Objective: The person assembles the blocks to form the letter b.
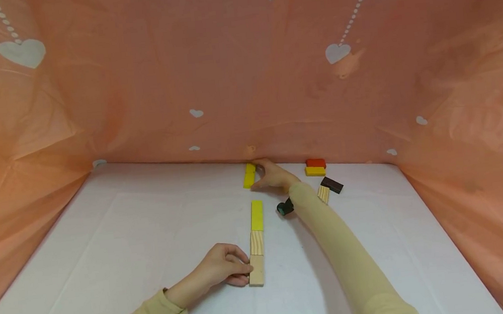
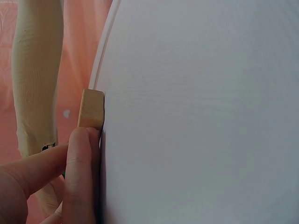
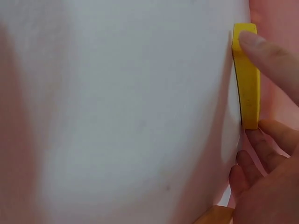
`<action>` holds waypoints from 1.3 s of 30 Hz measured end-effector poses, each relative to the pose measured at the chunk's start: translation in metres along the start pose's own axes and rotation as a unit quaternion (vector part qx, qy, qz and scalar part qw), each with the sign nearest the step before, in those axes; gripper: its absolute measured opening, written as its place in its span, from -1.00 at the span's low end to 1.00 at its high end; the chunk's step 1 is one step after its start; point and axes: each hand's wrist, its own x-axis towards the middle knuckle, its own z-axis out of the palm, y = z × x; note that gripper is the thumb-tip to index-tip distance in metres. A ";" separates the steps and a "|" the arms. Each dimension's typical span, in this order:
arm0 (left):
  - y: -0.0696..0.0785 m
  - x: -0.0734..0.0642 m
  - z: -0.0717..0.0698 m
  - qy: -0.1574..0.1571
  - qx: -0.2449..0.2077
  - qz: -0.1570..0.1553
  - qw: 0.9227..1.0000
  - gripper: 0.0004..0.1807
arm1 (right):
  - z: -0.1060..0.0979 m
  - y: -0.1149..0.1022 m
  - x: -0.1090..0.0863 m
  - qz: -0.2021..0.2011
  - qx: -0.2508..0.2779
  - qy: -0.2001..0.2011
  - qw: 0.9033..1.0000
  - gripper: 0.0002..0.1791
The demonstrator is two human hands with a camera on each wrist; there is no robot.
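Note:
A row of blocks runs away from me in the head view: a plain wooden block (image 1: 256, 271) nearest, a striped wooden block (image 1: 256, 242), then a yellow block (image 1: 256, 215). My left hand (image 1: 225, 266) pinches the plain block at its left side; the left wrist view shows fingertips against this wooden block (image 2: 91, 108). Beyond a gap in the row, my right hand (image 1: 273, 175) grips another yellow block (image 1: 249, 179) by its ends. In the right wrist view, the thumb lies on the near end of that yellow block (image 3: 248, 88), with fingertips at the other end.
At the back right lie a red block (image 1: 316, 163), a yellow-orange block (image 1: 315, 171), a dark brown block (image 1: 332, 185) and a striped block (image 1: 324, 194) partly hidden by the right arm. A pink curtain (image 1: 244, 77) rises behind the white table (image 1: 149, 227).

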 end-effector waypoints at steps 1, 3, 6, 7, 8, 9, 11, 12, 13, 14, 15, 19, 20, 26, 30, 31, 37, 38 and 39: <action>0.000 0.000 0.000 -0.001 -0.001 0.001 1.000 -0.80 | 0.000 0.000 0.000 0.000 -0.002 0.000 1.000 0.03; 0.000 0.000 0.000 -0.001 -0.001 -0.001 1.000 -0.80 | -0.001 0.000 0.000 -0.001 -0.004 0.000 1.000 0.04; 0.000 0.001 0.001 -0.003 -0.001 -0.001 1.000 -0.80 | -0.002 0.001 0.000 -0.006 -0.001 -0.002 1.000 0.05; 0.000 0.001 0.001 -0.004 -0.003 -0.001 1.000 -0.80 | -0.003 0.001 0.000 -0.006 0.002 -0.002 1.000 0.05; 0.001 0.001 0.001 -0.005 -0.003 -0.001 1.000 -0.80 | -0.004 0.002 0.000 -0.005 0.006 -0.001 1.000 0.05; 0.001 0.001 0.001 -0.007 -0.005 -0.001 1.000 -0.80 | -0.005 0.003 0.000 -0.006 0.011 0.000 1.000 0.05; 0.001 0.000 0.001 -0.010 -0.006 0.001 1.000 -0.80 | -0.006 0.003 -0.002 -0.004 0.022 0.003 1.000 0.06; 0.002 0.000 0.001 -0.011 -0.008 0.001 1.000 -0.80 | -0.008 0.003 -0.002 -0.002 0.025 0.004 1.000 0.05; 0.002 0.000 0.001 -0.012 -0.008 0.000 1.000 -0.80 | -0.009 0.003 -0.003 -0.001 0.033 0.002 0.999 0.05; 0.002 0.000 0.001 -0.012 -0.008 0.000 1.000 -0.80 | -0.010 0.003 -0.004 -0.002 0.038 -0.001 0.999 0.05; 0.002 0.000 0.001 -0.012 -0.008 0.000 1.000 -0.80 | -0.011 0.003 -0.005 -0.006 0.042 -0.004 0.999 0.05; 0.003 0.001 0.001 -0.010 -0.010 -0.002 1.000 -0.80 | -0.015 0.001 -0.011 -0.026 0.045 -0.021 0.998 0.03; 0.003 0.001 0.000 -0.010 -0.011 -0.002 1.000 -0.79 | -0.016 0.001 -0.012 -0.033 0.035 -0.022 0.999 0.03; 0.003 0.002 0.001 -0.008 -0.011 -0.009 1.000 -0.79 | -0.019 0.003 -0.024 -0.051 -0.008 -0.027 0.998 0.03; 0.003 0.001 0.001 -0.009 -0.009 -0.004 1.000 -0.79 | -0.019 0.005 -0.030 -0.057 -0.033 -0.031 0.997 0.02; 0.002 0.001 0.000 -0.010 -0.009 -0.002 1.000 -0.79 | -0.019 0.005 -0.032 -0.059 -0.042 -0.030 0.997 0.01; 0.003 0.000 -0.002 -0.012 -0.014 -0.001 1.000 -0.79 | -0.018 0.006 -0.035 -0.064 -0.085 -0.031 0.994 -0.03; 0.003 0.000 -0.002 -0.012 -0.015 -0.002 1.000 -0.79 | -0.017 0.006 -0.035 -0.065 -0.089 -0.032 0.993 -0.03; 0.004 0.000 -0.002 -0.012 -0.016 -0.002 1.000 -0.79 | -0.017 0.006 -0.035 -0.065 -0.093 -0.033 0.993 -0.03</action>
